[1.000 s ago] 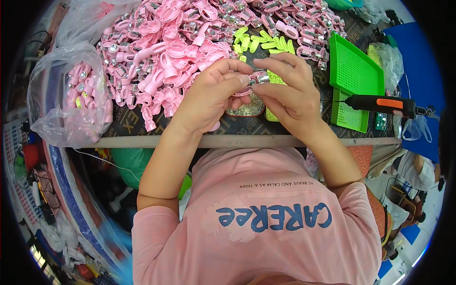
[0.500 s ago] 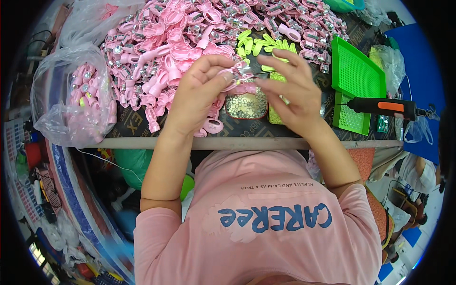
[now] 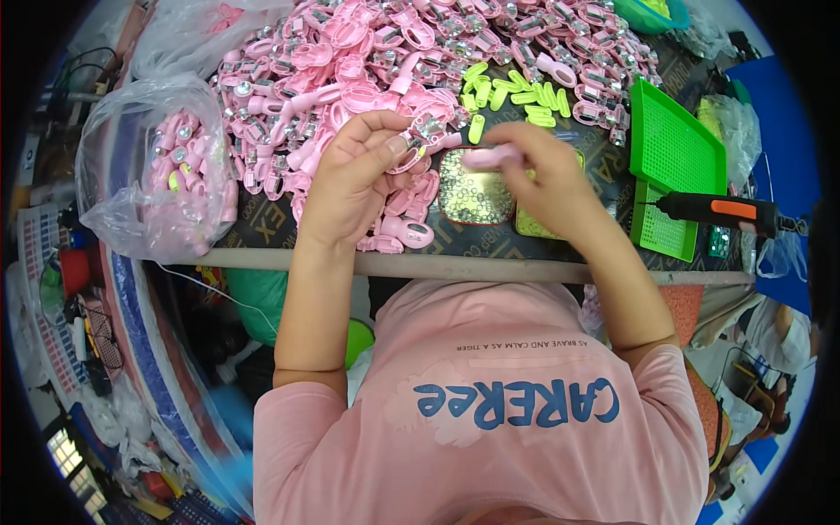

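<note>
My left hand [image 3: 359, 179] is closed around a pink plastic housing [image 3: 405, 164] with shiny metal parts and a bit of lime green inside. To its right, my right hand [image 3: 549, 179] grips a smooth pink shell piece [image 3: 490, 157], slightly blurred, above a tin of small metal rings [image 3: 472, 197]. A second tin [image 3: 538, 226] with lime-green contents is partly hidden under my right hand. Loose lime-green plastic pieces [image 3: 477, 129] lie just beyond the hands. Several pink shell parts [image 3: 407, 232] rest below my left hand at the table edge.
A big heap of pink housings [image 3: 350, 52] covers the far side. At left stands a clear plastic bag [image 3: 114, 201] of pink parts. On the right are green perforated trays [image 3: 678, 144], with a black-and-orange electric screwdriver [image 3: 722, 208] across them.
My hands have moved apart; the right one has drawn away from the housing and now carries a pink shell piece over the ring tin. The whole view has shifted slightly.
</note>
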A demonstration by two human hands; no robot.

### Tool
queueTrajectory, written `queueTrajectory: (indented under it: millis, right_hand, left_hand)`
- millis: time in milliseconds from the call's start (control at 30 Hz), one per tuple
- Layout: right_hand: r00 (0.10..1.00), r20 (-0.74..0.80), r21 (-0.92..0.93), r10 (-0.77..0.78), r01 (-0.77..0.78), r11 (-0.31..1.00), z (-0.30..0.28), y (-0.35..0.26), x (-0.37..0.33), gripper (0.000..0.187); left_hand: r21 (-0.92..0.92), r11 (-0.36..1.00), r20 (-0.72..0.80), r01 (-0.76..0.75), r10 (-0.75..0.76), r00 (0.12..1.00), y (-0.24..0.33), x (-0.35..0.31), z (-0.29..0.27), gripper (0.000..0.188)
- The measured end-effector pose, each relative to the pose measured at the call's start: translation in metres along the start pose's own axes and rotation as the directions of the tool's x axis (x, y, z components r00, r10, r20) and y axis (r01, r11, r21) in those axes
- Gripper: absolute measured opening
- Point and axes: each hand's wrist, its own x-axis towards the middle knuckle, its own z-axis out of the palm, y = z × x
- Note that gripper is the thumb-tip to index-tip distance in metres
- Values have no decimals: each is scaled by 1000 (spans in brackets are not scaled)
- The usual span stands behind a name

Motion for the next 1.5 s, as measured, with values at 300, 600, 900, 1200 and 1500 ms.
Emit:
queueTrajectory:
  millis: [300, 600, 900, 1200, 1500]
  right_hand:
    - [977, -14, 694, 211, -142, 706, -38, -11, 5, 41]
    - [953, -80, 71, -293, 298, 952, -25, -17, 11, 37]
    - [969, -46, 47, -244, 246, 968, -20, -24, 10, 37]
    - [964, -74, 28, -256, 259, 965, -23, -24, 10, 35]
    - [978, -78, 104, -196, 203, 974, -16, -27, 8, 36]
  left_hand:
    - [73, 995, 92, 62, -68, 993, -7, 1, 19, 29]
    - [25, 995, 271, 100, -103, 957, -10, 8, 26, 39]
    - [54, 994, 275, 95, -106, 956, -6, 2, 30, 49]
    - [56, 994, 256, 96, -107, 961, -5, 4, 29, 54]
    - [36, 996, 266, 77, -84, 960, -8, 5, 27, 51]
